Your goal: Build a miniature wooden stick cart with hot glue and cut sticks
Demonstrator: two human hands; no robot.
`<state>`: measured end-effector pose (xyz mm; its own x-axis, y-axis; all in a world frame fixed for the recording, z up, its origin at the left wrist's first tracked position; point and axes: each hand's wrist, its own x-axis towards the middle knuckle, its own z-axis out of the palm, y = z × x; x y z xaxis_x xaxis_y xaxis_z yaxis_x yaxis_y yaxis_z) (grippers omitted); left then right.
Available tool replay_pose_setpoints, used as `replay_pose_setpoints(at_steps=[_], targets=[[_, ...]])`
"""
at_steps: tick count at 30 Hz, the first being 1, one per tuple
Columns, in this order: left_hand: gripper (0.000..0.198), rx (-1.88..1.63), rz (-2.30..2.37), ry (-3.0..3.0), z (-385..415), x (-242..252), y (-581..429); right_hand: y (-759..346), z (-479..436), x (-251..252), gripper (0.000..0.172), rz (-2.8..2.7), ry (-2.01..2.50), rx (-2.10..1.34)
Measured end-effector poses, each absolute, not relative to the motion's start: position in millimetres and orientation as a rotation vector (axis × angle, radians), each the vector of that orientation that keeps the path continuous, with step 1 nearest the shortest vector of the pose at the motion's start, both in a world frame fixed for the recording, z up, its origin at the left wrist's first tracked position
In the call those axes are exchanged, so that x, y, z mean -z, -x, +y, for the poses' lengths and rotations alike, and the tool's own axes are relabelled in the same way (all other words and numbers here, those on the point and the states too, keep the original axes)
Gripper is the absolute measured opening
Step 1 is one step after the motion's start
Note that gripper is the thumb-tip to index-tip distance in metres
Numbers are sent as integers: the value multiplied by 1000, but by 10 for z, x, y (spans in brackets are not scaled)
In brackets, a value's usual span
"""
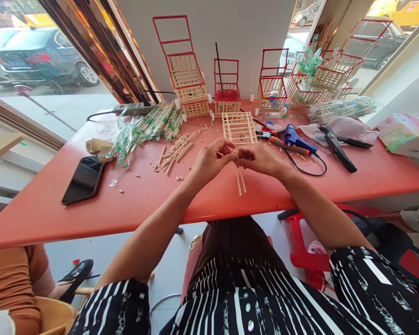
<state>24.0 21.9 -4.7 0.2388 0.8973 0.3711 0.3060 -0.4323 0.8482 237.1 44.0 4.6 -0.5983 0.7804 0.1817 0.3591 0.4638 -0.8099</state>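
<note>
My left hand [209, 160] and my right hand [261, 159] meet over the middle of the red table [143, 200]. Both pinch a small piece made of thin wooden sticks [240, 179], whose long ends hang down toward the table's front edge. Just beyond the hands lies a flat wooden stick lattice [239, 127]. Loose cut sticks [172, 153] lie scattered to the left of my left hand.
Wrapped chopsticks [150, 125] and a black phone [84, 179] lie left. A blue glue gun [296, 138], orange-handled cutters [279, 142] and a black tool [337, 148] lie right. Red-framed stick baskets [188, 83] stand along the back. Another person's leg [17, 279] shows lower left.
</note>
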Motion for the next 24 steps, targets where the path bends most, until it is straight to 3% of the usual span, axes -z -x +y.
replay_pose_setpoints(at_steps=[4,8,24], targets=[[39,-1154,1134,-1715,236,2,-215,-2374,412,-116,44,-2022,951,-979],[56,-915,1048,-1612,188,0,-251,-2367,412,-128,41,-1946,952,-844],[45,-880,994,-1462,96,-11,-352,-2295,312,-117,36,-1979,933,-681]])
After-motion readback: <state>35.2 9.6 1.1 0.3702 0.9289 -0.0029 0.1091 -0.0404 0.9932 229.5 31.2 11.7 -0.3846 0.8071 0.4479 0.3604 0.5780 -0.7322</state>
